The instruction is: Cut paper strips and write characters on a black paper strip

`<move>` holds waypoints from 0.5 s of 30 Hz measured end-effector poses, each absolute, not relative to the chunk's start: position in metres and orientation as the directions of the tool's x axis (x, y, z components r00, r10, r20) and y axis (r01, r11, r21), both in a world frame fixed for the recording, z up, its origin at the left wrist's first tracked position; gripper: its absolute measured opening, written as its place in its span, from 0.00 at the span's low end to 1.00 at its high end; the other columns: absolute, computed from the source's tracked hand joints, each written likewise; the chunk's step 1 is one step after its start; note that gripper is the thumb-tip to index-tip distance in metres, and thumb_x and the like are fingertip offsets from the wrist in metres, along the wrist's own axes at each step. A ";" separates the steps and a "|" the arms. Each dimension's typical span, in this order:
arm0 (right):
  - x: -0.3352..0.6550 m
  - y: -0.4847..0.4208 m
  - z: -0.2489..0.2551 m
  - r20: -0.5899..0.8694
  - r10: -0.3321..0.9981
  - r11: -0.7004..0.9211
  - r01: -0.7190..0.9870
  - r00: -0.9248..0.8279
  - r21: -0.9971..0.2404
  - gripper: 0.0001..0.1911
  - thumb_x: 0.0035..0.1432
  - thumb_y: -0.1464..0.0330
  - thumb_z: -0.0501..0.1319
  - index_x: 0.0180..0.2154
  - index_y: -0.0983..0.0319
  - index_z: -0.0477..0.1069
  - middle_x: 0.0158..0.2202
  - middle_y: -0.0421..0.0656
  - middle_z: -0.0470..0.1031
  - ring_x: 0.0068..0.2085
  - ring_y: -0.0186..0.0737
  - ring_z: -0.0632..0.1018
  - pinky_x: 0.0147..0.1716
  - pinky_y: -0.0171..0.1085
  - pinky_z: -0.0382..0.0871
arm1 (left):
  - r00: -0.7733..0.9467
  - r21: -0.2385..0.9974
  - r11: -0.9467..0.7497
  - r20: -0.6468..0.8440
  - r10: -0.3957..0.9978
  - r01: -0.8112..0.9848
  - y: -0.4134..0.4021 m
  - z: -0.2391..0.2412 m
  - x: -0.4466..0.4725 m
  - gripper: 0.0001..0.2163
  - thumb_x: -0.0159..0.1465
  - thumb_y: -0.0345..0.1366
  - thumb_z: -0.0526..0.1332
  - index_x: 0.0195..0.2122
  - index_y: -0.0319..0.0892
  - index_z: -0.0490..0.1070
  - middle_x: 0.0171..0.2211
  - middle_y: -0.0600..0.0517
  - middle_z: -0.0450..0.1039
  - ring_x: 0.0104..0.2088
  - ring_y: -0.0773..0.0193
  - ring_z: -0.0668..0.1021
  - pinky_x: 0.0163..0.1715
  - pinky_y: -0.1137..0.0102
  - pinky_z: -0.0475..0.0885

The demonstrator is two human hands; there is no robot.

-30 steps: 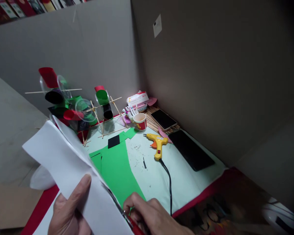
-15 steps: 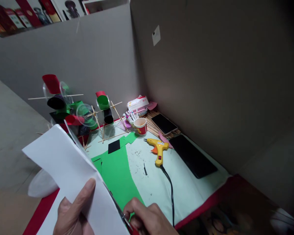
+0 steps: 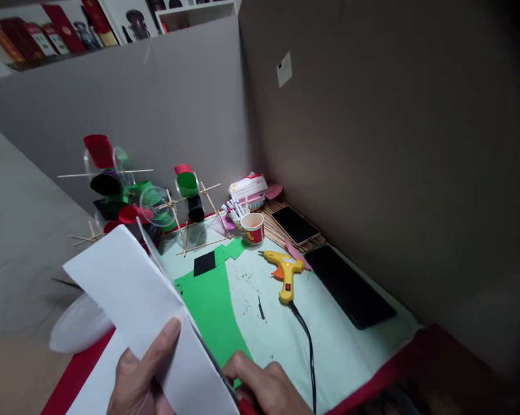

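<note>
Drifting toward three o'clock, my left hand (image 3: 141,383) is pinching white paper (image 3: 139,300) while my right hand (image 3: 271,391) is clamping scissors (image 3: 219,372) mid-cut, needing steady feed.

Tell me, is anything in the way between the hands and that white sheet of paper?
Nothing visible is. The left hand grips the white paper directly, thumb on its face. The right hand holds red-handled scissors, their blades at the sheet's edge. The green paper lies underneath, not between.
</note>
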State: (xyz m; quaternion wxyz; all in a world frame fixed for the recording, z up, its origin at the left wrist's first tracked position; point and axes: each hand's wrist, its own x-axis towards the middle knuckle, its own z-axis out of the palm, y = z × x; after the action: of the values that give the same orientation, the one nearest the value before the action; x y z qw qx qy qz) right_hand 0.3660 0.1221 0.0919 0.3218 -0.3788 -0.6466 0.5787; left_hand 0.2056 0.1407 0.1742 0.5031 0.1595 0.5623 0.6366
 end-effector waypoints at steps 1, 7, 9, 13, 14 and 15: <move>0.366 0.123 0.091 -0.033 0.856 0.034 0.120 -0.516 -0.992 0.22 0.60 0.44 0.61 0.38 0.55 0.66 0.23 0.34 0.61 0.31 0.35 0.63 0.32 0.30 0.56 | -0.420 0.875 0.153 -0.366 0.830 -0.459 0.141 0.171 0.203 0.32 0.32 0.36 0.82 0.43 0.43 0.79 0.35 0.50 0.84 0.37 0.45 0.85 0.35 0.65 0.83; 0.366 0.131 0.095 -0.087 0.834 -0.079 0.040 -0.545 -0.996 0.26 0.50 0.46 0.69 0.34 0.57 0.61 0.20 0.29 0.54 0.25 0.30 0.59 0.34 0.32 0.58 | -0.383 0.865 0.181 -0.383 0.840 -0.468 0.144 0.160 0.193 0.32 0.34 0.38 0.83 0.43 0.47 0.78 0.36 0.52 0.83 0.38 0.47 0.85 0.35 0.66 0.83; 0.366 0.132 0.096 -0.082 0.846 -0.085 0.020 -0.527 -0.996 0.28 0.50 0.44 0.68 0.32 0.58 0.60 0.20 0.29 0.54 0.24 0.30 0.59 0.35 0.32 0.58 | -0.393 0.863 0.197 -0.401 0.828 -0.466 0.145 0.159 0.192 0.28 0.33 0.37 0.83 0.37 0.46 0.79 0.31 0.54 0.82 0.35 0.49 0.85 0.35 0.67 0.83; 0.371 0.133 0.104 -0.072 0.797 -0.130 -0.054 -0.599 -0.990 0.35 0.40 0.38 0.69 0.31 0.57 0.59 0.17 0.29 0.52 0.23 0.30 0.58 0.27 0.31 0.55 | -0.366 0.872 0.232 -0.405 0.838 -0.432 0.146 0.159 0.189 0.27 0.33 0.37 0.83 0.36 0.44 0.78 0.28 0.54 0.81 0.29 0.53 0.83 0.32 0.67 0.82; 0.372 0.134 0.106 -0.065 0.789 -0.140 -0.075 -0.611 -0.987 0.36 0.39 0.37 0.69 0.32 0.57 0.59 0.18 0.29 0.52 0.23 0.30 0.58 0.26 0.31 0.54 | -0.344 0.874 0.248 -0.405 0.847 -0.418 0.146 0.159 0.187 0.28 0.35 0.38 0.83 0.38 0.44 0.78 0.29 0.53 0.81 0.27 0.54 0.83 0.31 0.66 0.82; 0.373 0.134 0.109 -0.065 0.783 -0.152 -0.089 -0.618 -0.984 0.36 0.38 0.37 0.70 0.32 0.58 0.60 0.18 0.29 0.52 0.23 0.30 0.58 0.25 0.30 0.54 | -0.331 0.878 0.257 -0.402 0.854 -0.404 0.146 0.159 0.185 0.28 0.37 0.39 0.82 0.40 0.44 0.78 0.29 0.53 0.81 0.26 0.56 0.82 0.30 0.66 0.82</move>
State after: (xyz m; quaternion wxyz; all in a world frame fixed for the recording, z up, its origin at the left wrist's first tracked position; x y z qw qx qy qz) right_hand 0.3732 0.1340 0.1088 0.3135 -0.3042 -0.5705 0.6955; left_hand 0.1845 0.1457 0.1587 0.5443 0.1951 0.5764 0.5774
